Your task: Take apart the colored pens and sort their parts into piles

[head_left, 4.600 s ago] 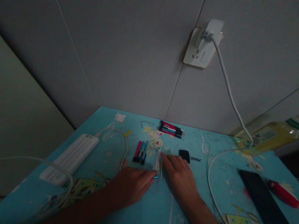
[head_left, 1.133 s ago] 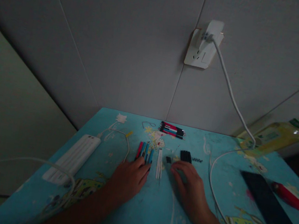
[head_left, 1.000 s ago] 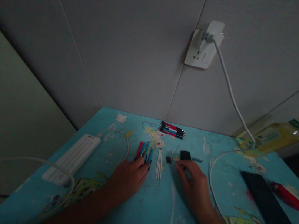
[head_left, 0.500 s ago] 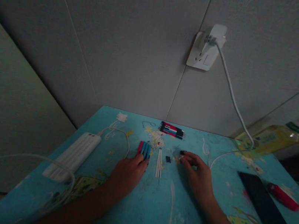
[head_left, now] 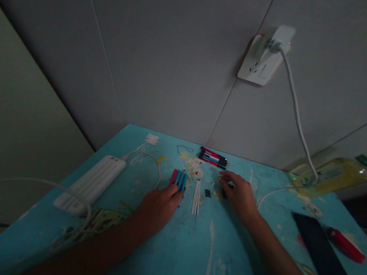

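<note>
The bundle of thin white sticks (head_left: pixel 196 198) serves as landmark on the worktop (head_left: pixel 179 256), which wears a blue cartoon-print cover. Just left of that bundle lies a close row of slim pink and blue barrels (head_left: pixel 181 180), long axes pointing toward the wall, roughly parallel with the sticks. The left hand (head_left: pixel 159 207) is the nearer one: its fingers bend narrowly over the barrels' near ends, so the barrels extend wallward from the fingertips. Whether they grip or merely rest there cannot be told.

The right hand (head_left: pixel 239 194) is to the right of the sticks, thumb and forefinger curled close together; whether something small sits between them cannot be made out. A dark piece (head_left: pixel 224 194) shows partly beneath it. Between the sticks and that hand lies a small flat black piece (head_left: pixel 208 193). Beyond the sticks, toward the wall, red, black and blue pens (head_left: pixel 214 158) lie crosswise.
</note>
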A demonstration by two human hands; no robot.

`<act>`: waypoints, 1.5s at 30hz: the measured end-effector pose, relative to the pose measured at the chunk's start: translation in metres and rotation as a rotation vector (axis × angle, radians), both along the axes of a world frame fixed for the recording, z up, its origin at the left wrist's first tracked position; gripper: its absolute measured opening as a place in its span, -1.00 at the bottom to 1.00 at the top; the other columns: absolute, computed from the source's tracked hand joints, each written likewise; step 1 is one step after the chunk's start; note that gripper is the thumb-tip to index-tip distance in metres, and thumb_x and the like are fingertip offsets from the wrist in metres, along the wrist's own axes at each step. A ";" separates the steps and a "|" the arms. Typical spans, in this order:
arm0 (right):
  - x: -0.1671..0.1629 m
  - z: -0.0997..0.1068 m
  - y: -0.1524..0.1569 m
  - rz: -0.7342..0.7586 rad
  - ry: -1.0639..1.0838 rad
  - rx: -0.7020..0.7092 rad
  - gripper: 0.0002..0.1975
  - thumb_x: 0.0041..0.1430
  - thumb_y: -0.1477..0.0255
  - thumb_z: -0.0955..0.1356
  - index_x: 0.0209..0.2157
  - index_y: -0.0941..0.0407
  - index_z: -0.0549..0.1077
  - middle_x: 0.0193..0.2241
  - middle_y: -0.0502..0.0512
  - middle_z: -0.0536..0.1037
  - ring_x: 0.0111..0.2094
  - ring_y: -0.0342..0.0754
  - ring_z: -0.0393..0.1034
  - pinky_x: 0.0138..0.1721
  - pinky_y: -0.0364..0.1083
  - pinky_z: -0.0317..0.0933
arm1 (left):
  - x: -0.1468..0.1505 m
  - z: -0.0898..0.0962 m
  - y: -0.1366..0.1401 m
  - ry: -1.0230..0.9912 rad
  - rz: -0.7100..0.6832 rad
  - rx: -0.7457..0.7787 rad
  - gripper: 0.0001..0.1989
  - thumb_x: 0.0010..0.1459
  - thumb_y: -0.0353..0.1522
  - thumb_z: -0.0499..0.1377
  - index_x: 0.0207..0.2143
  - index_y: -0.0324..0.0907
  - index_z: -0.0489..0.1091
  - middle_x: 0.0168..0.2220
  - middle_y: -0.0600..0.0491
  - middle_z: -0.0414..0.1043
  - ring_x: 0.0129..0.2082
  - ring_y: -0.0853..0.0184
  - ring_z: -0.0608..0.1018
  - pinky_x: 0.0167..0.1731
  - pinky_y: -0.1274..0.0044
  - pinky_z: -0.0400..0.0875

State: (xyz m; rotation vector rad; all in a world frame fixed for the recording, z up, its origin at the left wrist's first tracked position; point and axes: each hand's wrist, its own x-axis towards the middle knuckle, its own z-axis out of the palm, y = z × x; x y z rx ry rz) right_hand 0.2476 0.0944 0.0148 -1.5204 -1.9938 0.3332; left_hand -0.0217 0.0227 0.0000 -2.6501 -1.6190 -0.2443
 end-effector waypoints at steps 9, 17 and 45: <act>0.007 0.004 0.014 0.037 -0.006 -0.116 -0.77 0.21 0.30 0.34 -0.20 0.08 0.58 -0.30 0.07 0.65 -0.32 -0.02 0.53 -0.26 -0.07 0.34 | 0.007 0.012 -0.011 -0.052 -0.097 0.038 -0.80 0.35 -0.41 0.03 -0.08 -0.16 0.43 -0.31 0.02 0.41 -0.43 0.28 0.52 -0.44 0.43 0.35; 0.001 0.017 0.041 0.174 -0.086 -0.237 -0.81 0.16 0.34 0.36 -0.27 0.09 0.59 -0.35 0.05 0.64 -0.35 -0.04 0.50 -0.26 -0.09 0.31 | 0.009 0.010 -0.025 -0.099 -0.441 0.167 -0.91 0.30 -0.44 0.09 -0.30 -0.17 0.36 -0.41 0.10 0.31 -0.47 0.33 0.42 -0.50 0.47 0.26; -0.029 0.026 0.047 0.476 -0.301 -0.290 -0.74 0.21 0.39 0.37 -0.08 0.06 0.58 -0.24 0.09 0.63 -0.30 -0.04 0.49 -0.24 -0.11 0.29 | 0.009 0.004 -0.024 -0.123 -0.515 0.220 -0.95 0.31 -0.43 0.11 -0.26 -0.16 0.34 -0.43 0.13 0.32 -0.50 0.32 0.39 -0.50 0.42 0.24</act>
